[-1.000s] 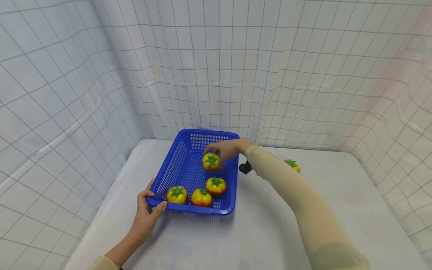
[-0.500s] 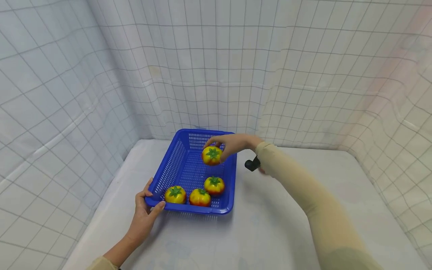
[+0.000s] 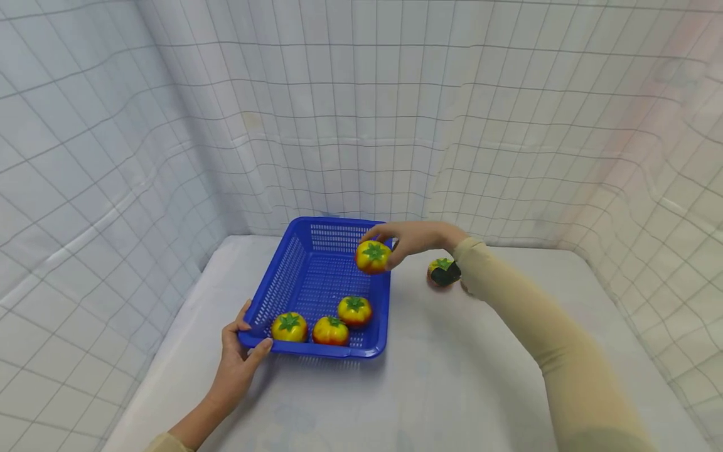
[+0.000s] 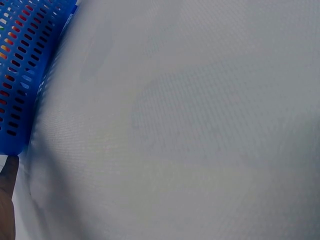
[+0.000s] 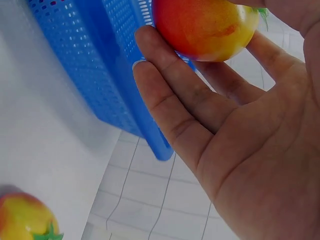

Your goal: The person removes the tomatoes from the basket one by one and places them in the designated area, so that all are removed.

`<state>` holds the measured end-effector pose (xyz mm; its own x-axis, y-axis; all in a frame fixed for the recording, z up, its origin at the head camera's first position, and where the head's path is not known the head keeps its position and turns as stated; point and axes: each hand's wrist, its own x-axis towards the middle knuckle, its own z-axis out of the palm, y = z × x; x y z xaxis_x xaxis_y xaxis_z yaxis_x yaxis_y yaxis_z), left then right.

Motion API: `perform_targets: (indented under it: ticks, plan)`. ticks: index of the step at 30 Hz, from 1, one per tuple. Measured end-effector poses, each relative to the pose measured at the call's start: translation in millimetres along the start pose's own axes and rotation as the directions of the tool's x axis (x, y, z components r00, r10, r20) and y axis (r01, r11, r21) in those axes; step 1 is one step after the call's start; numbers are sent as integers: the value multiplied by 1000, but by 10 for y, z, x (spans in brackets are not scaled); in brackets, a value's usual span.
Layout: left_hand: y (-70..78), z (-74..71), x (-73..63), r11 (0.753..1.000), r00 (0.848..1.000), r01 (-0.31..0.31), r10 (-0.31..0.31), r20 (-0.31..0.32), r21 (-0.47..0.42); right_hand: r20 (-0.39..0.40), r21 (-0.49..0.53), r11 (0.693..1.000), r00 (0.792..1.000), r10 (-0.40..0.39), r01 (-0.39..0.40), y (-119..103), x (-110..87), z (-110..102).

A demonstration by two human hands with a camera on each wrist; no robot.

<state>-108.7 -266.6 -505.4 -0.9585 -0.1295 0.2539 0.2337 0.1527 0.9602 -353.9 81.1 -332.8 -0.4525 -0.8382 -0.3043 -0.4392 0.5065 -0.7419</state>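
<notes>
1. Yellow-and-red fruit (image 3: pixel 373 258) is grasped by the right hand (image 3: pixel 415 238), between thumb and fingers, and is held up at the right-hand wall of the blue basket (image 3: pixel 316 349); its height over the rim cannot be told. Its top is cut off in the right wrist view.
2. The basket's near left corner is gripped by the left hand (image 3: pixel 236 361), with the thumb at the near rim. In the left wrist view only a strip of that hand is caught at the edge, and most of the basket is cut off.
3. Along the basket's near side are seen a left fruit (image 3: pixel 290 328), a middle fruit (image 3: pixel 331 331) and a right fruit (image 3: pixel 354 312); whether the last two are touching cannot be made out.
4. On the bench (image 3: pixel 440 376), a loose fruit (image 3: pixel 441 263) is partly covered by a dark object (image 3: pixel 446 275) at the right wrist. Beside it, a sliver of something is mostly hidden by the sleeve (image 3: pixel 519 307).
</notes>
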Motion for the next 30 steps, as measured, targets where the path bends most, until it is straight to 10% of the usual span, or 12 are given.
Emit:
perform_targets:
  ticks: [30]
  plan:
    - [-14, -28, 2, 999, 999, 30, -31, 19, 42, -195, 152, 970, 957, 216, -188, 709, -1049, -208]
